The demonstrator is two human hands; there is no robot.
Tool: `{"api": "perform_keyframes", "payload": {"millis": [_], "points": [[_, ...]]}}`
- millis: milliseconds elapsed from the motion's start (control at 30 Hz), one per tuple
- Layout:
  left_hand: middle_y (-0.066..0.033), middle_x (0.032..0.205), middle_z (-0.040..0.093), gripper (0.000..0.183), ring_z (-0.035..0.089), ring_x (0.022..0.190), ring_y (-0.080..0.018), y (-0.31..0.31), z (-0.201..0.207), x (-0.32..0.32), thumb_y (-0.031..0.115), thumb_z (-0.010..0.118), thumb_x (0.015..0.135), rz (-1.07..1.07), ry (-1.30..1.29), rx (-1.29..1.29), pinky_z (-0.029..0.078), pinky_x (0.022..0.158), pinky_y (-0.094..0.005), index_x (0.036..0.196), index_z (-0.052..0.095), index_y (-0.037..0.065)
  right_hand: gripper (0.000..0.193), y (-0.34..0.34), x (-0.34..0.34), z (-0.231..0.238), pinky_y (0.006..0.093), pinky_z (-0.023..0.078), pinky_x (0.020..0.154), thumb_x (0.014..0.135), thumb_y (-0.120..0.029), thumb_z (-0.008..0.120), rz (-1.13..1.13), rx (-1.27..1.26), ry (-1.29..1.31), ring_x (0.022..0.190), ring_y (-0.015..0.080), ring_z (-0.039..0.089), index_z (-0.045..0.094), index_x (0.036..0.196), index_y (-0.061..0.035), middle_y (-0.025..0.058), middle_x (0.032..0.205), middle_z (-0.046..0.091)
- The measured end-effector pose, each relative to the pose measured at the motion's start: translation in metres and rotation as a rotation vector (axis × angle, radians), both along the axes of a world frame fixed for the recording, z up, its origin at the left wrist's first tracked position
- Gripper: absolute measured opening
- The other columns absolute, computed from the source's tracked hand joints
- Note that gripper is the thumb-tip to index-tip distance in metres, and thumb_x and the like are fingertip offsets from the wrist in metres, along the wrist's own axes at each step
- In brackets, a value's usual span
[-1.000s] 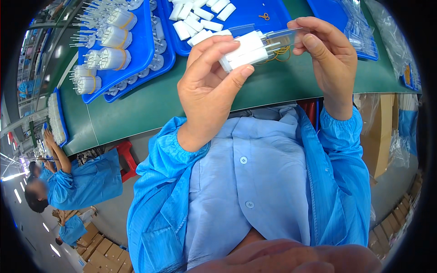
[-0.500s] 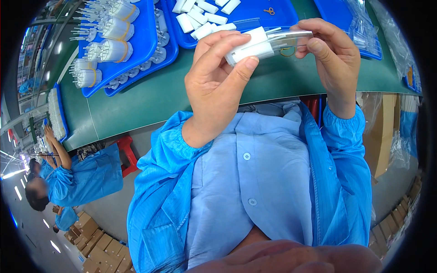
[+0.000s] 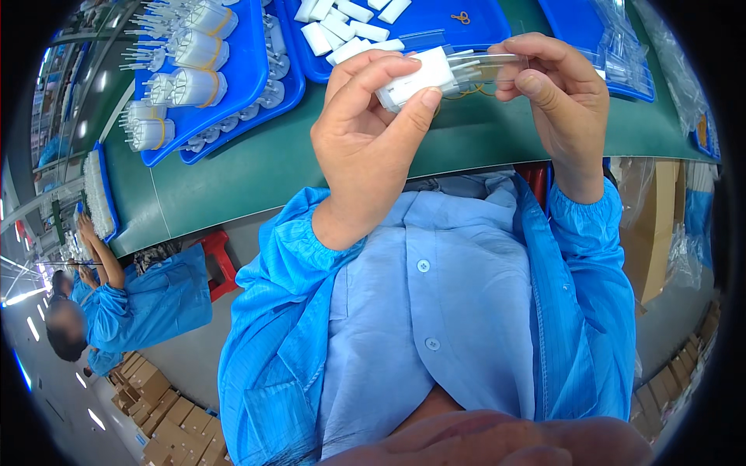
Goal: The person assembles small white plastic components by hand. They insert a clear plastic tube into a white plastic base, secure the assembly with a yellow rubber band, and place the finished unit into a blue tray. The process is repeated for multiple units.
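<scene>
My left hand (image 3: pixel 361 144) is closed round a white plastic block assembly (image 3: pixel 426 75), thumb underneath and fingers over the top. Thin white rods (image 3: pixel 465 68) stick out of its right end. A clear plastic strip (image 3: pixel 497 59) spans from those rods to my right hand (image 3: pixel 571 105), which pinches its far end between thumb and fingers. Whether the strip's left end touches the rods, I cannot tell. Yellow rubber bands (image 3: pixel 478 92) show just below the rods, partly hidden behind the pieces.
Beyond my hands, a blue tray (image 3: pixel 486 39) holds loose white blocks (image 3: pixel 339 29) and a small orange item (image 3: pixel 461 18). Stacked blue trays (image 3: pixel 252 74) at left carry banded white rod assemblies (image 3: pixel 198 87). Clear plastic pieces (image 3: pixel 625 66) lie at right. A co-worker (image 3: pixel 148 303) works far left.
The white assembly has turned in my left hand and shifted slightly left. My right hand has moved a little left, and more of the yellow bands shows.
</scene>
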State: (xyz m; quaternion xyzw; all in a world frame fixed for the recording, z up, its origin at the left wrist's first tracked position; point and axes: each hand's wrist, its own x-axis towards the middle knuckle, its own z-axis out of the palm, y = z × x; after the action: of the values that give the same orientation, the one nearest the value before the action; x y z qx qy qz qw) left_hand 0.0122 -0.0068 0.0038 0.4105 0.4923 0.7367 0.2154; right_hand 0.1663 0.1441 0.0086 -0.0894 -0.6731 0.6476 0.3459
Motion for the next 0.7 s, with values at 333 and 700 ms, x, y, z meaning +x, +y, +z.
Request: {"api": "perform_keyframes", "payload": {"millis": [333, 700], "points": [[-0.0110, 0.118, 0.044, 0.031, 0.053, 0.109, -0.0219, -0.001, 0.000, -0.004, -0.006, 0.067, 0.083, 0.037, 0.175, -0.042, 0.052, 0.088, -0.0299, 0.113, 0.062, -0.002, 0.027, -0.013, -0.014, 0.006, 0.0277, 0.056, 0.078, 0.087, -0.005, 0.065, -0.059, -0.121, 0.066, 0.086, 0.0163, 0.066, 0.061, 0.112, 0.0049, 0.0152, 0.102, 0.067], [-0.0102, 0.117, 0.043, 0.026, 0.052, 0.114, -0.0241, 0.002, -0.004, -0.007, -0.005, 0.067, 0.082, 0.087, 0.237, -0.015, 0.050, 0.090, -0.0309, 0.108, 0.064, -0.001, 0.022, -0.019, -0.017, 0.009, 0.0261, 0.055, 0.078, 0.087, -0.003, 0.064, -0.106, -0.072, 0.039, 0.085, 0.0148, 0.065, 0.064, 0.109, 0.0032, 0.0123, 0.101, 0.068]]}}
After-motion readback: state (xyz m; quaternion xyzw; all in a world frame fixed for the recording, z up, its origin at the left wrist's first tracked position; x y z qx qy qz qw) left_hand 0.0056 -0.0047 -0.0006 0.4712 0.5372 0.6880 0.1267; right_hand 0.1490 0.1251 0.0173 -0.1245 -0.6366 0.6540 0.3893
